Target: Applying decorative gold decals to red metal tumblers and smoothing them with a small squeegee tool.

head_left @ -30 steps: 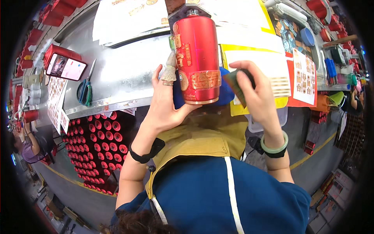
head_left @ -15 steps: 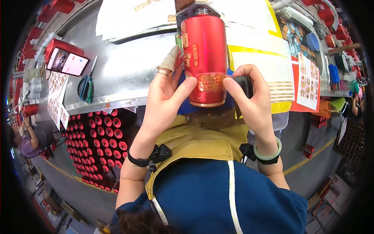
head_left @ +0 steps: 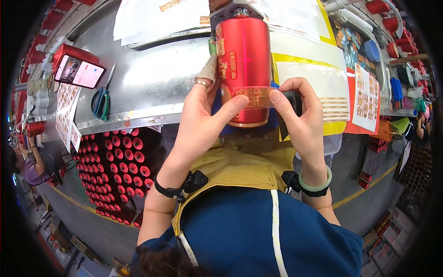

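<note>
A shiny red bottle (head_left: 253, 55) lies in front of me, its dark neck pointing away and its base toward me. A gold-printed clear sticker strip (head_left: 259, 98) crosses its lower part, with smaller gold stickers along the bottle's left side. My left hand (head_left: 202, 111) is closed against the bottle's left side. Its thumb presses on the strip, and its wrapped index finger lies along the bottle. At the bottle's right edge, my right hand (head_left: 302, 117) pinches the strip's right end between thumb and index finger. The left hand's lower fingers are partly hidden.
On the metal table (head_left: 152, 99) lie scissors (head_left: 100, 102) and a phone (head_left: 79, 71) leaning on a red object. Sticker sheets (head_left: 367, 99) and yellow-edged paper (head_left: 309, 78) are at right. Many red bottles (head_left: 119, 168) stand packed below left. Another person (head_left: 34, 161) is at far left.
My left thumb has slid right across the strip, and the left hand has moved slightly right. The strip's right end now reaches past the bottle's edge to my right fingers.
</note>
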A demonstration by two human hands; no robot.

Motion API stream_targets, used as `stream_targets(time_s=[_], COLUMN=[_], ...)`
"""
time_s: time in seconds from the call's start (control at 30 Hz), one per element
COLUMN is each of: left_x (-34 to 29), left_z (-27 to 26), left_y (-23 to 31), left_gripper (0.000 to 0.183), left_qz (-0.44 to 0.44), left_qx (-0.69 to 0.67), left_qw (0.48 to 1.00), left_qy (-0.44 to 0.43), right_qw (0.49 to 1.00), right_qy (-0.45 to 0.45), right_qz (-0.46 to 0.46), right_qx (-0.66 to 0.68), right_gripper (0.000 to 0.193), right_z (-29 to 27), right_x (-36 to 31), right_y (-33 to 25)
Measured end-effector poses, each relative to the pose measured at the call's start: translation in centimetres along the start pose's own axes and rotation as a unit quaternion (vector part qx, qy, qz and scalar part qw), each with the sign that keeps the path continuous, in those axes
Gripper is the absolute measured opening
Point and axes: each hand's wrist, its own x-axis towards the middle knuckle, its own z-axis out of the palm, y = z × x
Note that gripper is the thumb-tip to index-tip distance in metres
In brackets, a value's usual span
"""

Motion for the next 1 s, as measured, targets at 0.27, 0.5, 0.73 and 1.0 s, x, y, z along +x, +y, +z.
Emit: stream_targets(time_s=[0.27,0.5,0.73,1.0], left_x=[-0.09,-0.05,-0.14,-0.01], left_z=[0.46,0.61,0.50,0.33], left_y=[0.71,0.70,0.62,0.07], left_gripper=[0.072,0.066,0.059,0.071], left_qz=[-0.028,-0.022,-0.021,-0.013], left_qx=[0.000,-0.046,-0.010,-0.024], left_qw=[1.000,0.998,1.000,1.000], left_qy=[0.004,0.021,0.004,0.007], right_qw=[1.000,1.000,1.000,1.000], right_qy=[0.003,0.005,0.003,-0.001], right_qz=[-0.016,-0.010,-0.006,0.002], right_qx=[-0.012,-0.010,-0.012,-0.026], right_gripper=[0.023,0.024,0.024,0.025], right_z=[0.02,0.06,0.07,0.09], right_x=[-0.02,0.03,0.08,0.06], right_y=[0.18,0.25,0.36,-0.11])
